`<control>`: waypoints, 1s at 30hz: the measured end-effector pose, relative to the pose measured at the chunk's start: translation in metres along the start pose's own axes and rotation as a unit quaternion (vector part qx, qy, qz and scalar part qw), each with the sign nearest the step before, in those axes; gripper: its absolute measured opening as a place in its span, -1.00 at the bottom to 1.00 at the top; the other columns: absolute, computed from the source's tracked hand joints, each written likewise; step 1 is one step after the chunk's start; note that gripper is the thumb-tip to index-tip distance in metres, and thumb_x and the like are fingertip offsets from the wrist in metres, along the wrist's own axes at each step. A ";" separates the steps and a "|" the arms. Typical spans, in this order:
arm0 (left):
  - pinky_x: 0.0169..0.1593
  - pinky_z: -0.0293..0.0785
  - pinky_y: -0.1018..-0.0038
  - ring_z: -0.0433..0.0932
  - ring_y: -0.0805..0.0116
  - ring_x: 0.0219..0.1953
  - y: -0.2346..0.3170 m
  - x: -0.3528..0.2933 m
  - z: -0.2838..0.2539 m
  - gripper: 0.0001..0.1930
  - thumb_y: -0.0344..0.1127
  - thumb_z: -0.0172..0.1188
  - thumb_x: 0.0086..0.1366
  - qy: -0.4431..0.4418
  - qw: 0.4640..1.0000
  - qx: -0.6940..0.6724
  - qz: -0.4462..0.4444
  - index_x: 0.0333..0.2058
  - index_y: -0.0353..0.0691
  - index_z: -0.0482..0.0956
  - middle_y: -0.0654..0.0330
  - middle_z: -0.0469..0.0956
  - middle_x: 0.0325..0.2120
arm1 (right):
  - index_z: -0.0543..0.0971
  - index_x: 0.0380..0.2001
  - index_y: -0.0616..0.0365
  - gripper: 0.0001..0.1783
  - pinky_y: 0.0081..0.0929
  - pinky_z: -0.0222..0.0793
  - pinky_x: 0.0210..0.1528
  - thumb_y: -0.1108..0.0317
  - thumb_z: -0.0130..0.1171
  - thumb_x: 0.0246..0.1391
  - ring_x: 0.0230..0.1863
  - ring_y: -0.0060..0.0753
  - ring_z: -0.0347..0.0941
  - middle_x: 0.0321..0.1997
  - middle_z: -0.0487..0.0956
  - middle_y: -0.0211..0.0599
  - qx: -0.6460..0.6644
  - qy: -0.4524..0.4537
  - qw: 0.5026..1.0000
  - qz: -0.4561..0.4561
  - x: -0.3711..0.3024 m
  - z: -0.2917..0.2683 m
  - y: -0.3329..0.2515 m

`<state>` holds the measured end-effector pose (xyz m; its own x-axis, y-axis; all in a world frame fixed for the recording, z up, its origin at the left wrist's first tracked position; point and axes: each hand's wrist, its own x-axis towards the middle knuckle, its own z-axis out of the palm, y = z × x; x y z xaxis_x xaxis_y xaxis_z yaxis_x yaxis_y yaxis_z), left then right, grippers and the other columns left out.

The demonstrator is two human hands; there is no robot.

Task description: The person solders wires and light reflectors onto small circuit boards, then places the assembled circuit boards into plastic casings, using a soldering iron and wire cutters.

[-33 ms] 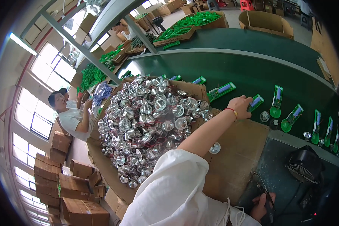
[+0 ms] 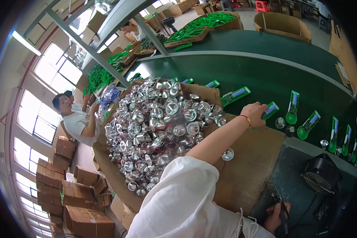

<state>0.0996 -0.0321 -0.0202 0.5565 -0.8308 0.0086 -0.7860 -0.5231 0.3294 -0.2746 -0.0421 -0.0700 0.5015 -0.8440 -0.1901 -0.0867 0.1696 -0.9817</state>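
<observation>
My left hand (image 2: 254,115) reaches across to the green belt, fingers closed around the near end of a green plastic flashlight housing (image 2: 271,109) with a blue battery cell in it. Part of that housing is hidden behind the fingers. At the lower right, my right hand (image 2: 277,220) grips a soldering iron (image 2: 282,204), its thin tip pointing up and left. Below my left forearm a single silver reflector cup (image 2: 228,154) lies on the cardboard sheet (image 2: 252,170). Another reflector (image 2: 280,123) sits just beside the held housing.
A carton (image 2: 137,202) heaped with wired silver reflectors (image 2: 158,131) stands left of my arm. More green housings (image 2: 292,107) line the belt (image 2: 261,65). A black fan (image 2: 321,174) stands at the right. A person (image 2: 77,119) works at the far left, near stacked cartons (image 2: 85,224).
The whole view has shifted very slightly. Both hands stay where they were, on the same housing and soldering iron.
</observation>
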 end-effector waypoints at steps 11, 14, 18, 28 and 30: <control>-0.29 0.43 0.25 0.47 0.00 -0.36 0.064 -0.183 0.022 -0.37 -0.18 0.21 -0.07 0.092 0.984 -0.131 -0.081 -0.02 -0.29 0.21 -0.02 0.29 -0.22 | 0.33 -0.41 0.21 -0.79 -0.68 0.06 -0.58 0.27 -0.03 0.08 -0.65 -0.63 0.23 -0.71 0.31 -0.43 -0.009 0.010 0.998 -0.057 0.001 0.009 -0.005; -0.21 0.43 0.29 0.42 -0.01 -0.20 0.076 -0.231 0.031 -0.28 -0.15 0.20 -0.02 0.132 0.974 -0.169 -0.071 0.09 -0.24 0.10 -0.04 0.23 -0.06 | 0.34 -0.41 0.20 -0.79 -0.69 0.08 -0.57 0.26 -0.02 0.09 -0.65 -0.64 0.23 -0.69 0.33 -0.43 0.016 0.001 0.996 -0.083 -0.002 0.012 -0.005; -0.09 0.37 0.29 0.35 0.01 -0.09 0.079 -0.279 0.024 -0.36 -0.27 0.19 0.00 0.161 0.958 -0.236 -0.026 0.07 -0.23 0.16 -0.03 0.25 -0.07 | 0.36 -0.44 0.12 -0.80 -0.75 0.06 -0.59 0.23 0.01 0.09 -0.64 -0.70 0.23 -0.66 0.31 -0.50 0.033 0.017 0.996 -0.075 -0.004 0.006 0.001; -0.19 0.25 0.26 0.33 0.11 -0.27 0.069 -0.303 0.063 -0.39 -0.25 0.18 -0.01 0.151 0.987 -0.056 -0.007 0.05 -0.21 0.23 0.07 0.37 -0.29 | 0.35 -0.36 0.19 -0.83 -0.74 0.14 -0.59 0.34 0.05 0.05 -0.65 -0.68 0.28 -0.64 0.39 -0.42 0.043 -0.004 0.991 -0.130 -0.008 0.017 -0.008; -0.21 0.25 0.27 0.35 0.11 -0.31 0.064 -0.302 0.065 -0.39 -0.28 0.19 -0.02 0.167 0.983 -0.070 -0.004 0.05 -0.24 0.22 0.07 0.39 -0.34 | 0.35 -0.36 0.20 -0.82 -0.74 0.15 -0.60 0.33 0.06 0.04 -0.64 -0.67 0.30 -0.63 0.40 -0.42 0.042 -0.007 0.992 -0.115 -0.008 0.019 -0.009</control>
<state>-0.1364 0.1729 -0.0629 0.6385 -0.7055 0.3076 -0.7495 -0.4791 0.4568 -0.2617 -0.0275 -0.0590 0.5108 -0.8588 0.0397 0.1039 0.0158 -0.9945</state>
